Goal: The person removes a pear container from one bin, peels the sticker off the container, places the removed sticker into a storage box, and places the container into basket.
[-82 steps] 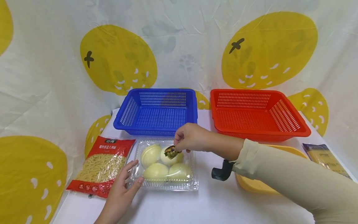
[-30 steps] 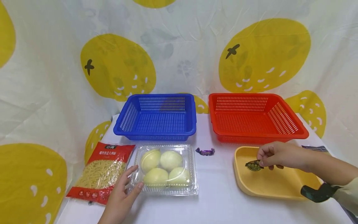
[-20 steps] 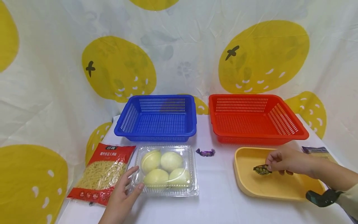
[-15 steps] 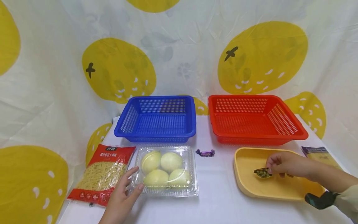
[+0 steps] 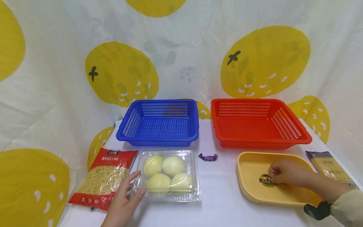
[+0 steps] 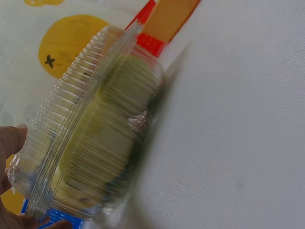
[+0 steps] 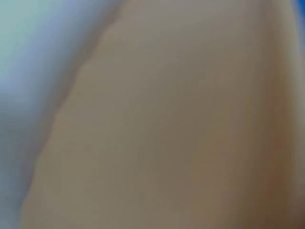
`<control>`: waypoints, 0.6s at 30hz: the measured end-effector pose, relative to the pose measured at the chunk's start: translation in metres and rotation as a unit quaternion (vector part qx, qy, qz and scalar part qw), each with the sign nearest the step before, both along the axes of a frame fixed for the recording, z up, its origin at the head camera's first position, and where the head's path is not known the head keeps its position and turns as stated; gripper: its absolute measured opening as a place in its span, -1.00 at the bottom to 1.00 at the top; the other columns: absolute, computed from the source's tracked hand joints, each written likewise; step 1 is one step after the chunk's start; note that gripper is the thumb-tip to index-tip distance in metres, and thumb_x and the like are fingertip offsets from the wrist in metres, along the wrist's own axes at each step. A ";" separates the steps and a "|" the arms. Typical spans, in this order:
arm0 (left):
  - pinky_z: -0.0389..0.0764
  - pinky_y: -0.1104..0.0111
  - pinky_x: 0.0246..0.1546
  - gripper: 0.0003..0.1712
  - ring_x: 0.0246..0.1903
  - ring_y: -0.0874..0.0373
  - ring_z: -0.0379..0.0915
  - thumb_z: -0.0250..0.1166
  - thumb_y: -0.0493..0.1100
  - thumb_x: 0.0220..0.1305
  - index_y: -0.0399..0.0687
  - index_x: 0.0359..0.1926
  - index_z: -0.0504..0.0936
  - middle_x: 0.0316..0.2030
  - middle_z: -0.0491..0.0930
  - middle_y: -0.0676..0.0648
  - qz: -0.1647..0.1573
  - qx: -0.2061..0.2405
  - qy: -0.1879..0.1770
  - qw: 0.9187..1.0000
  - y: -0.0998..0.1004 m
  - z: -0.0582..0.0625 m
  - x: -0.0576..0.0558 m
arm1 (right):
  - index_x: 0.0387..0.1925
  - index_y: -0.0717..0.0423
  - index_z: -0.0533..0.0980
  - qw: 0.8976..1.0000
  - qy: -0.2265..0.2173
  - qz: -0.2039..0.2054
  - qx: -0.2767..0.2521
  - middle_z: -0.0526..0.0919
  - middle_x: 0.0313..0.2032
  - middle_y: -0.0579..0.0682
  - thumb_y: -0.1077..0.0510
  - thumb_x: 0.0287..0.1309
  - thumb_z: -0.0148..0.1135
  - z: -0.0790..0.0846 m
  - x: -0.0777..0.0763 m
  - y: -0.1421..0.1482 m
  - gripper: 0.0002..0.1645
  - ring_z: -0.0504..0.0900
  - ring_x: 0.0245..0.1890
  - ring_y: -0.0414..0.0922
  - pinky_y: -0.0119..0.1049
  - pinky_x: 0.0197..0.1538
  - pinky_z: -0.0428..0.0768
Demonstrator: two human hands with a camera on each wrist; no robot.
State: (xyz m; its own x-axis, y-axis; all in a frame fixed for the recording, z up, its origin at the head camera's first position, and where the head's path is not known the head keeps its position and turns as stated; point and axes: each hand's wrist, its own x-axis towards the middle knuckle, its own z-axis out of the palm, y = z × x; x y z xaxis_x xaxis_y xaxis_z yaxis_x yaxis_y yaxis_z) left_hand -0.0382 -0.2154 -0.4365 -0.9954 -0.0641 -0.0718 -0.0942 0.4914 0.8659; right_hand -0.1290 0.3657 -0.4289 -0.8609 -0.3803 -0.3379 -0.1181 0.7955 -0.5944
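Observation:
A clear plastic clamshell box (image 5: pixel 197 189) with several pale yellow-green round fruits (image 5: pixel 158 183) inside stands in front of the blue basket. My left hand (image 5: pixel 123 198) rests at its left edge with thumb and forefinger spread, touching the plastic; the left wrist view shows the thumb beside the ridged lid of the box (image 6: pixel 71 90). Over at the right, my right hand (image 5: pixel 290 173) reaches into a shallow yellow tray (image 5: pixel 244 192). Between thumb and forefinger it pinches the edge of a small black-and-gold label (image 5: pixel 266 180), low over the tray's floor. The right wrist view is a tan blur.
A blue basket (image 5: pixel 158 138) and a red basket (image 5: pixel 255 138) stand side by side at the back. A red bag of pasta (image 5: pixel 106 176) lies left, a purple-wrapped candy (image 5: pixel 208 157) between box and tray, and a flat yellow packet (image 5: pixel 329 165) at far right.
My right hand has peeled the label off the box lid and carried it right, then lowered it into the yellow tray. The candy came into view; my left hand stayed at the box.

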 end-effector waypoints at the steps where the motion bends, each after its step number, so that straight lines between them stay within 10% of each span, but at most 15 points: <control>1: 0.42 -0.38 0.32 -0.28 0.43 -0.46 0.30 0.38 0.17 0.48 0.25 0.55 0.37 0.57 0.27 -0.21 0.000 0.000 -0.003 1.000 0.000 0.000 0.000 | -0.41 0.00 0.54 1.000 0.020 0.005 0.016 0.48 -0.52 -0.18 0.16 0.25 0.51 -0.002 0.001 -0.001 -0.76 0.45 -0.48 -0.27 -0.41 -0.41 0.31; 10: 0.43 -0.37 0.32 -0.28 0.42 -0.47 0.31 0.38 0.15 0.49 0.23 0.55 0.37 0.57 0.27 -0.22 -0.005 -0.005 -0.001 1.000 0.000 -0.001 0.001 | -0.49 -0.14 0.45 0.989 0.102 0.012 0.107 0.39 -0.61 -0.27 -0.12 0.04 0.66 -0.007 0.007 -0.010 -0.53 0.36 -0.54 -0.31 -0.38 -0.44 0.21; 18: 0.42 -0.37 0.33 -0.25 0.43 -0.49 0.28 0.36 0.20 0.49 0.24 0.57 0.34 0.59 0.23 -0.23 -0.010 -0.014 -0.012 1.000 -0.002 0.003 0.000 | -0.34 -0.09 0.49 0.985 0.077 -0.008 0.153 0.45 -0.55 -0.19 -0.18 0.00 0.68 0.004 0.006 -0.012 -0.49 0.43 -0.46 -0.19 -0.35 -0.42 0.26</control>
State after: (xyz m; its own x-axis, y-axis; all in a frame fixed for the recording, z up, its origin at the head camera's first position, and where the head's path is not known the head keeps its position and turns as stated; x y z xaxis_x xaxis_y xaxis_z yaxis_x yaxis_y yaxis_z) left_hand -0.0384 -0.2173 -0.4331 -0.9944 -0.0469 -0.0949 -0.1055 0.5166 0.8497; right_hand -0.1231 0.3537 -0.4244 -0.9156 -0.2676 -0.3000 -0.1747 0.9370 -0.3026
